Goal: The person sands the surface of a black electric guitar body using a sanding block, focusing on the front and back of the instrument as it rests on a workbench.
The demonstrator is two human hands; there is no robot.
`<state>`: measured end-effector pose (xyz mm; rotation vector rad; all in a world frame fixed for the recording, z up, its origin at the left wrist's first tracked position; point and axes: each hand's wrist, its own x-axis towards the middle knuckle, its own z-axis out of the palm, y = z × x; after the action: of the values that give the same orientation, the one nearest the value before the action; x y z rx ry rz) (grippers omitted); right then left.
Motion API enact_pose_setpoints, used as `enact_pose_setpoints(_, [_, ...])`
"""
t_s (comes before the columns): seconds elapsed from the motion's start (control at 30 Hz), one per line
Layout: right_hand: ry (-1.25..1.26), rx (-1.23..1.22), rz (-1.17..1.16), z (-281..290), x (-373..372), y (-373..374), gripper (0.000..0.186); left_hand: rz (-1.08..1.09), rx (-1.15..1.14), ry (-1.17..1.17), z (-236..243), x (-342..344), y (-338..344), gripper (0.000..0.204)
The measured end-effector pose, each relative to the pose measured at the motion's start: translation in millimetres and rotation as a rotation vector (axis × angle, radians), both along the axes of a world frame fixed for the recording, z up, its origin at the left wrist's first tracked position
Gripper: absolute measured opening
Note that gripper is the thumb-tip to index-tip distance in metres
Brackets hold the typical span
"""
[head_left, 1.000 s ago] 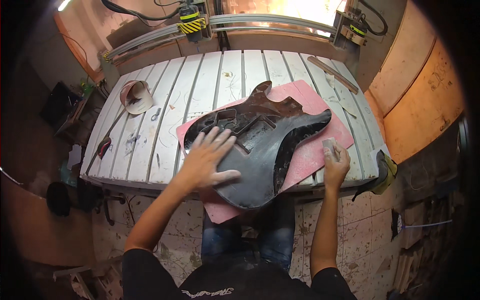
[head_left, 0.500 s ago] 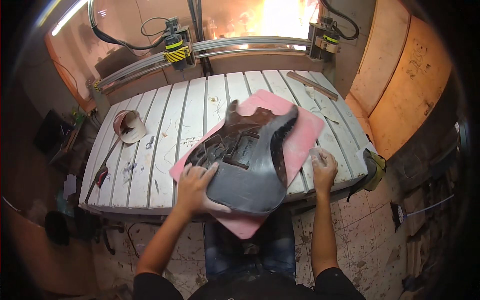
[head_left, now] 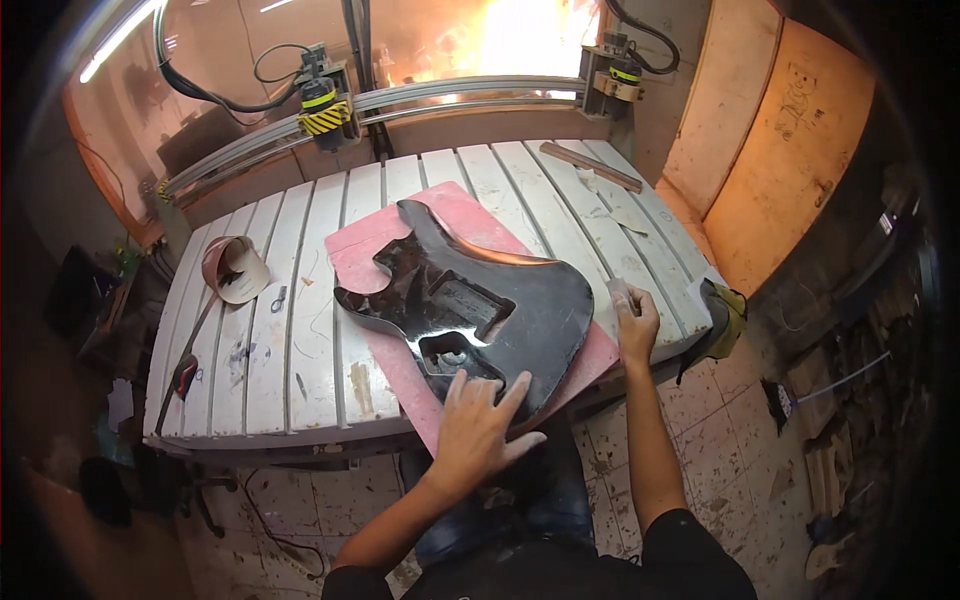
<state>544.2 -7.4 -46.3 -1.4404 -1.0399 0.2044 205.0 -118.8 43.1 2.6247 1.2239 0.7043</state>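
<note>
A black electric guitar body (head_left: 545,318) lies on a pink sheet (head_left: 352,240), its horns toward the far left and its rounded end toward me. Cavities are cut into its face, and grey dust dulls parts of the gloss. My left hand (head_left: 478,430) rests at the near edge of the body with fingers spread, fingertips on the surface beside the lower cavity. To the right of the body, apart from it, my right hand (head_left: 638,325) pinches a small grey flat piece (head_left: 617,292). Its material is too small to make out.
Under the sheet is a white slatted table (head_left: 330,395). On it are an open roll of abrasive-like material (head_left: 236,270), a red-and-black handled tool (head_left: 184,376) and a brown strip (head_left: 590,166). A gantry machine (head_left: 325,105) spans the far side. A yellow-green cloth (head_left: 725,320) hangs at the right corner.
The guitar body has turned counterclockwise, its horns swinging from the far right to the far left. The pink sheet has shifted too. My left hand has moved right along the near edge.
</note>
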Motion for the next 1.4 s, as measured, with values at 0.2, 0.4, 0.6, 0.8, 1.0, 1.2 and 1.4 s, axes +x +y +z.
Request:
enact_pose_setpoints(0.2, [0.026,-0.063,0.295,48.8,-16.4,-23.3,0.030,-0.013,0.078,-0.106,-9.0,-10.0,8.9,0.081])
enact_pose_setpoints(0.4, [-0.579,-0.235,0.404,97.3,-21.4,-37.3,0.026,0.014,-0.047,-0.176,29.2,-5.2,67.2,0.068])
enact_pose_setpoints(0.6, [-0.748,-0.240,0.292,86.9,-48.2,-44.7,0.028,0.137,0.073,0.061,5.0,-5.1,193.5,0.081])
enact_pose_setpoints(0.8, [-0.762,-0.168,0.377,87.6,-71.1,-79.4,0.021,0.285,-0.095,0.288,-1.8,22.4,215.2,0.118])
enact_pose_setpoints(1.0, [-0.797,-0.212,0.290,90.2,-100.7,-103.8,0.020,0.293,-0.110,0.280,0.8,22.4,213.4,0.120])
enact_pose_setpoints(1.2, [-0.665,-0.232,0.182,83.9,-67.8,-72.0,0.020,0.252,-0.096,0.300,2.5,22.8,212.5,0.131])
enact_pose_setpoints(1.4, [-0.785,-0.200,0.354,87.6,-93.3,-102.8,0.020,0.261,-0.100,0.314,2.6,17.1,215.4,0.137])
